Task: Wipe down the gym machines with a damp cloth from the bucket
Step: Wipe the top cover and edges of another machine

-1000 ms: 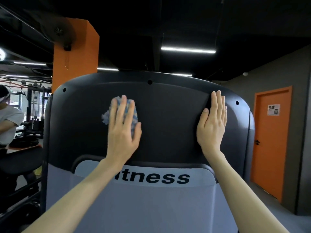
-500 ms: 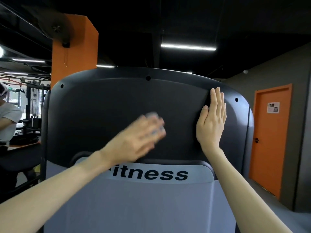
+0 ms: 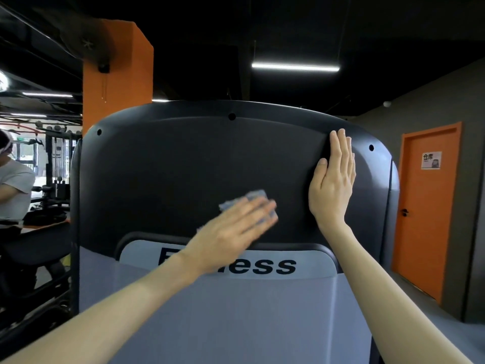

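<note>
Left hand (image 3: 231, 232), fingers stretched flat and motion-blurred, presses the crumpled blue-grey cloth (image 3: 252, 197) against the lower middle of the machine's smooth, dark, round-shouldered plastic shroud (image 3: 170, 174). Right hand (image 3: 332, 185) lies flat on the shroud's upper right, fingers straight and together.

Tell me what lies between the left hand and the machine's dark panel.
The blue cloth, pressed flat under the left hand against the dark panel; the head view shows it.

Dark panel (image 3: 162, 179): bare to the left and above the cloth (image 3: 244, 199).
Right hand (image 3: 332, 179): flat on panel, blocking rightward.
Grey cover (image 3: 236, 324): dark rim bounding below.
</note>
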`<state>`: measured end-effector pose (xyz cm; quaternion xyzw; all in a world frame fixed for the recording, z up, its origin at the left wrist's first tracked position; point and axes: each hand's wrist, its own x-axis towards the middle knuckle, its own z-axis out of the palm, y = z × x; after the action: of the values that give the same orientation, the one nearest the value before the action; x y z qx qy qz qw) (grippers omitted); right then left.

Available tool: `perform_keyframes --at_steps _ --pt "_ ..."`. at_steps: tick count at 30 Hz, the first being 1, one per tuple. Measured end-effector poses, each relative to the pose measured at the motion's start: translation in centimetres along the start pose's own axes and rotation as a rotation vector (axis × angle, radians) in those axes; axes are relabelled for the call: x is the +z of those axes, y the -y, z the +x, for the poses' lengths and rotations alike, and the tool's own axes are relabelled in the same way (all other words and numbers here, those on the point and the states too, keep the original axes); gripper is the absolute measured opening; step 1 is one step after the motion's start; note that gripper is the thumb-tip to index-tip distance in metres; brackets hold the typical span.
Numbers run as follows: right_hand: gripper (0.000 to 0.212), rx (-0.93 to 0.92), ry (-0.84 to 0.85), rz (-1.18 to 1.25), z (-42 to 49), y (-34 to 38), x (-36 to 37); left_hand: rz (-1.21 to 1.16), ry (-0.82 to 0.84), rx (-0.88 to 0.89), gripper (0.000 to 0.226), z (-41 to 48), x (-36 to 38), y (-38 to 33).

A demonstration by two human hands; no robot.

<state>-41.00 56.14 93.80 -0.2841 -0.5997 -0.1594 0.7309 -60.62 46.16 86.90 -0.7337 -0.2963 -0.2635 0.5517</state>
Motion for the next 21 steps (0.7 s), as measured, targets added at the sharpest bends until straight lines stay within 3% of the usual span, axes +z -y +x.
perform_keyframes --at_steps 1,3,7,11,14,21 --pt "0.049 -0.003 0.001 0.005 0.0 -0.1 0.0 -0.011 0.046 0.076 0.045 -0.3 0.2 -0.4" --pt "0.049 -0.010 0.010 0.014 0.0 -0.2 -0.2 0.027 0.027 0.047 0.053 -0.5 0.1 -0.1" --pt "0.050 -0.039 0.044 0.020 -0.2 -0.7 -0.4 0.097 -0.133 -0.377 0.067 -2.5 -0.2 0.7" --pt "0.050 -0.045 0.044 0.012 -0.5 -0.7 -0.5 -0.017 -0.287 -0.770 0.059 -6.1 -0.7 1.8" --pt "0.050 -0.044 0.046 0.015 -0.5 -0.7 -0.5 -0.084 -0.360 -0.926 0.048 -7.2 -1.1 2.9" --pt "0.050 -0.039 0.042 0.008 -0.4 -0.8 -0.6 -0.086 -0.530 -1.270 0.047 -6.3 -1.0 3.2"
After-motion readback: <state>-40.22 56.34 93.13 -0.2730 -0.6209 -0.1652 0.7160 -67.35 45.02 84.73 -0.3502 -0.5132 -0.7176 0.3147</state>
